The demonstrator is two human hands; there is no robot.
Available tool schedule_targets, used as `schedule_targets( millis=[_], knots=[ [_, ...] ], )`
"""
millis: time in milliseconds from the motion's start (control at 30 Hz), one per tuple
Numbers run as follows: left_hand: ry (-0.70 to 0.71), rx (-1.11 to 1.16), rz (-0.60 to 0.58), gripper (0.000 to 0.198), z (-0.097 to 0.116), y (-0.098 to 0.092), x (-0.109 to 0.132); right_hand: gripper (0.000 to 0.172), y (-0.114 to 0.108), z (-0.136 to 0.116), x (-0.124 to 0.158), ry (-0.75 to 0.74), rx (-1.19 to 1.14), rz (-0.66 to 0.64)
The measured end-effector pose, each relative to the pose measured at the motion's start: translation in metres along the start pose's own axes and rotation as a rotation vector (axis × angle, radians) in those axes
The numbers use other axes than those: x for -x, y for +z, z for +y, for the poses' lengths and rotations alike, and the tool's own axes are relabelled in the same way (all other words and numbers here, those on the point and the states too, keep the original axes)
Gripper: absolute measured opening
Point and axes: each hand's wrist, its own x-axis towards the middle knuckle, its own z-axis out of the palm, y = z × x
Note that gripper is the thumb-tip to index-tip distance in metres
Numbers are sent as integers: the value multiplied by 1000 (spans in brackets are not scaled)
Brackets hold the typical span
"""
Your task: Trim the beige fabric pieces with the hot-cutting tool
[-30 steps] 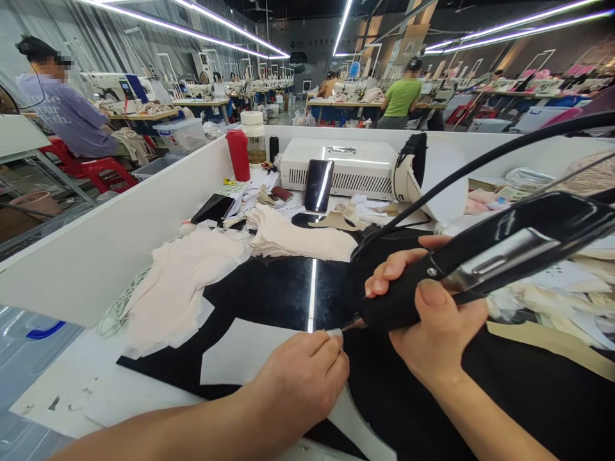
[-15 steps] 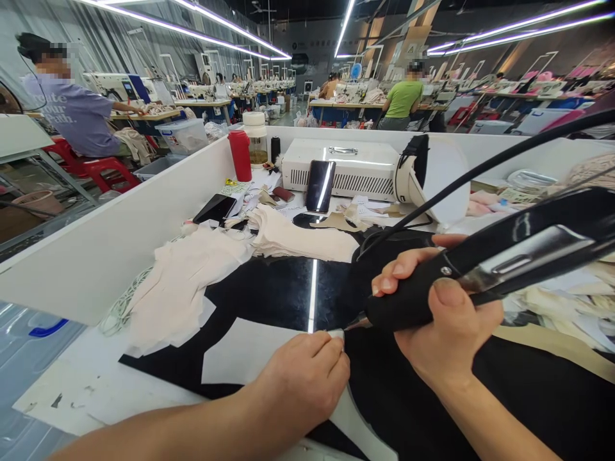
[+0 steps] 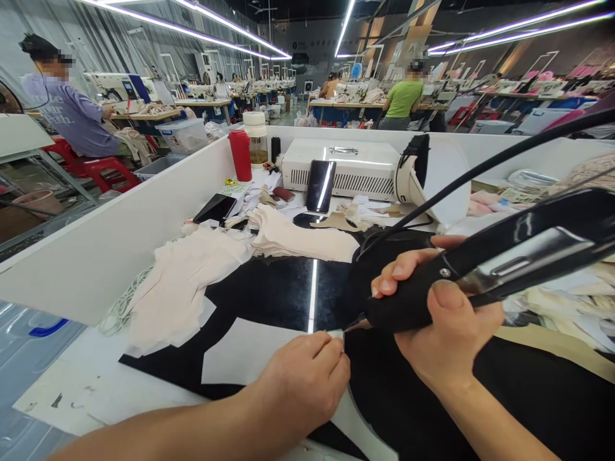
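My right hand (image 3: 449, 326) is wrapped round a black corded handheld tool (image 3: 403, 307) with a metal lever on its side. The tool's narrow metal tip (image 3: 358, 323) points left, close to the fingertips of my left hand (image 3: 307, 381). That hand is closed, its curled fingers pinching a small white piece (image 3: 337, 333) whose end pokes out past them. Beneath it lies a white curved cut piece (image 3: 245, 352) on a black sheet (image 3: 273, 288); the hand covers its middle. Whether the tip touches the white piece, I cannot tell.
Pale pink cut pieces lie in a loose pile (image 3: 182, 275) and a neat stack (image 3: 307, 240). Behind stand a phone (image 3: 320, 186), a white vented box (image 3: 360, 169), a red bottle (image 3: 240, 155) and a jar (image 3: 256, 137). The tool's cable (image 3: 480, 166) arcs across the right. Co-workers sit farther off.
Both my hands and the tool stay almost exactly in place. At the far left, a co-worker's arm has drawn back from the table.
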Motion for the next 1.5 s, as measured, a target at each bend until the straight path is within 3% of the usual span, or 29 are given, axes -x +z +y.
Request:
schedule_targets(
  millis=[1000,1233,1333,1500],
  knots=[
    [-26,-23,64,23,5,-6,-6,48,8,5,6,-3,1,-24],
    [3,-75,-49,23,8,-3,1,41,12,6,10,-13,36,-30],
    [-7,-58,-46,23,8,-3,1,43,11,5,8,-3,16,-35],
    [-25,-76,-117,23,-9,3,3,48,6,-7,1,15,47,12]
  ],
)
